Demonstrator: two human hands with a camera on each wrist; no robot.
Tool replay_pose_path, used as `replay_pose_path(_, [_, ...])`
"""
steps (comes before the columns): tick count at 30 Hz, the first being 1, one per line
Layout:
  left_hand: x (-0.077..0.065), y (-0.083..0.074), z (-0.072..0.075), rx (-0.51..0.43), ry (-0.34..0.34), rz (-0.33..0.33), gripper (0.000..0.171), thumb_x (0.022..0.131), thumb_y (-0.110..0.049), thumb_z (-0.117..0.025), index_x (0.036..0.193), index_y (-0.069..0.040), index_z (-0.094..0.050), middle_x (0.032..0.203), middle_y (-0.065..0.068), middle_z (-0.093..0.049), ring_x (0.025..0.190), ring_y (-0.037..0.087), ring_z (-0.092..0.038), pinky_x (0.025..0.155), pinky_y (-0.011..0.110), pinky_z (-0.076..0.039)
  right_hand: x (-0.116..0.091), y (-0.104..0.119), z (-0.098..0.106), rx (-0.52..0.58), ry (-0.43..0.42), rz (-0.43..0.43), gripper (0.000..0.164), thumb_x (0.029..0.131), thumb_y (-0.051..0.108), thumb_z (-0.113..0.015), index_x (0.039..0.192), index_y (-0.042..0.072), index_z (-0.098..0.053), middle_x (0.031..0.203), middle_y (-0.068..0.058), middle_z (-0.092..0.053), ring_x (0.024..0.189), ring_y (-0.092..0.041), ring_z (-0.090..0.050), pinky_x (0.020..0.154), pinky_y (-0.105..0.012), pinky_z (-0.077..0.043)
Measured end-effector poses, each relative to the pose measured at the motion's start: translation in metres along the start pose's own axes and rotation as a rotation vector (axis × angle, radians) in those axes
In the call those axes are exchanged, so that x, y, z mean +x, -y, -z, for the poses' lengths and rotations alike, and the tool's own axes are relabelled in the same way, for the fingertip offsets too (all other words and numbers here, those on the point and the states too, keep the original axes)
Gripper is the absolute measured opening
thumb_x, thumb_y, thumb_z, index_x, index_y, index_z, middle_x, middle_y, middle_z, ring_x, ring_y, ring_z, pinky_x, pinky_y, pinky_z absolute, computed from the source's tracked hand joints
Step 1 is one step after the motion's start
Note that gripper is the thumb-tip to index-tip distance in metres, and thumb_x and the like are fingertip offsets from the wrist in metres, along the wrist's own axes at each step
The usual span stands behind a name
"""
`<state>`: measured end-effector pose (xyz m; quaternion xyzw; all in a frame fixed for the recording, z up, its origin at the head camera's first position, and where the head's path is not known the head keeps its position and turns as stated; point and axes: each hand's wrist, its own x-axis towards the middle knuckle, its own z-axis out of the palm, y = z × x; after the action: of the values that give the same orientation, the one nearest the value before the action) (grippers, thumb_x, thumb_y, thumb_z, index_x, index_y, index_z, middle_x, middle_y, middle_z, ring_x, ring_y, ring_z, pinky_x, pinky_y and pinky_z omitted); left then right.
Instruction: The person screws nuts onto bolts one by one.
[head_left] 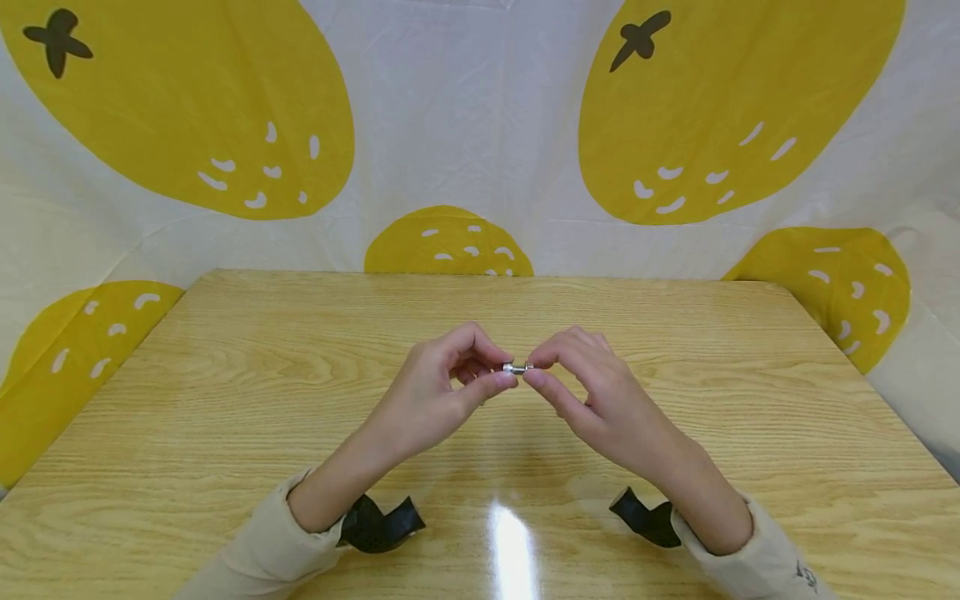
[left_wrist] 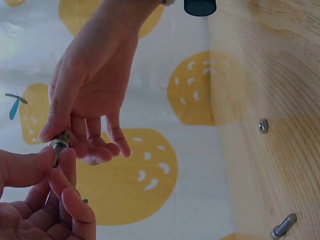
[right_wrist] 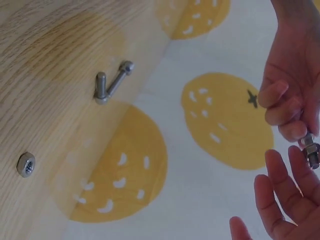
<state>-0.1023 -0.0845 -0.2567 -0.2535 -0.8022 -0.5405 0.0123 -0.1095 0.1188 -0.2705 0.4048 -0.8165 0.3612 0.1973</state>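
Observation:
In the head view, a small metal bolt (head_left: 517, 368) spans between the fingertips of both hands, above the table. My left hand (head_left: 431, 387) pinches its left end between thumb and index finger. At its other end my right hand (head_left: 600, 396) pinches the hex nut (right_wrist: 310, 149) with thumb and fingertips. Threads show between the two grips in the left wrist view, where fingers partly cover the bolt (left_wrist: 58, 149). The right wrist view shows the bolt's tip past the nut, near the right fingers (right_wrist: 280, 177).
On the wooden table (head_left: 262, 350) lie a loose nut (right_wrist: 26, 165) and two loose bolts, one short-looking bolt (right_wrist: 101, 86) touching a longer-looking bolt (right_wrist: 120, 79). A patterned cloth (head_left: 465, 100) hangs behind the table. Black mounts (head_left: 382, 525) sit at both wrists.

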Motion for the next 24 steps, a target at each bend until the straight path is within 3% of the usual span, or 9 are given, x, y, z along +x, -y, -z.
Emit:
replay_pose_path(5, [-0.0001, 0.0, -0.0003, 0.0, 0.007, -0.002, 0.01, 0.086, -0.01, -0.067, 0.092, -0.009, -0.06, 0.084, 0.0, -0.065, 0.068, 0.014, -0.057, 0.06, 0.025, -0.049, 0.0002, -0.0007, -0.0013, -0.01, 0.003, -0.005, 0.009, 0.095, 0.018, -0.053, 0.092, 0.016, -0.061, 0.091, 0.008, -0.062, 0.091, -0.009, -0.052, 0.083, -0.031, -0.036])
replay_pose_path(8, [0.0, -0.0002, -0.0003, -0.001, 0.005, 0.0, 0.009, 0.086, -0.01, -0.067, 0.092, -0.009, -0.06, 0.084, 0.0, -0.065, 0.067, 0.014, -0.057, 0.059, 0.025, -0.048, -0.0011, 0.0004, -0.0004, -0.018, 0.03, -0.057, 0.009, 0.094, 0.02, -0.056, 0.1, 0.015, -0.061, 0.096, 0.007, -0.062, 0.095, -0.009, -0.051, 0.082, -0.032, -0.037])
replay_pose_path(11, [-0.0001, -0.0007, -0.0003, -0.002, 0.001, 0.007, 0.009, 0.086, -0.01, -0.067, 0.092, -0.009, -0.06, 0.083, 0.0, -0.064, 0.067, 0.015, -0.056, 0.058, 0.024, -0.047, -0.0024, 0.002, 0.0008, -0.02, 0.039, -0.088, 0.023, 0.09, 0.023, -0.061, 0.111, 0.014, -0.058, 0.102, 0.006, -0.06, 0.098, -0.01, -0.05, 0.081, -0.033, -0.04])
replay_pose_path(14, [-0.0001, -0.001, -0.0003, -0.004, -0.005, 0.009, 0.009, 0.086, -0.009, -0.067, 0.092, -0.009, -0.06, 0.082, 0.0, -0.064, 0.065, 0.015, -0.056, 0.057, 0.022, -0.046, -0.0025, 0.0021, 0.0016, -0.017, 0.015, -0.055, 0.031, 0.087, 0.02, -0.067, 0.114, 0.012, -0.055, 0.103, 0.004, -0.058, 0.096, -0.012, -0.051, 0.081, -0.033, -0.041])
replay_pose_path(19, [-0.0003, -0.001, -0.0006, 0.001, -0.007, -0.005, 0.009, 0.085, -0.009, -0.067, 0.091, -0.008, -0.06, 0.082, 0.001, -0.064, 0.064, 0.013, -0.054, 0.056, 0.022, -0.046, -0.001, 0.0015, 0.002, -0.015, -0.014, 0.014, 0.027, 0.084, 0.01, -0.068, 0.108, 0.01, -0.056, 0.101, 0.003, -0.059, 0.094, -0.013, -0.052, 0.083, -0.031, -0.041])
replay_pose_path(24, [-0.0003, -0.001, -0.0004, 0.002, -0.003, 0.0, 0.009, 0.085, -0.01, -0.067, 0.092, -0.009, -0.06, 0.082, 0.0, -0.064, 0.064, 0.013, -0.054, 0.056, 0.022, -0.045, -0.0011, 0.0017, 0.0022, -0.007, -0.017, 0.019, 0.021, 0.088, 0.018, -0.064, 0.106, 0.011, -0.057, 0.102, 0.004, -0.06, 0.095, -0.013, -0.052, 0.083, -0.03, -0.041])
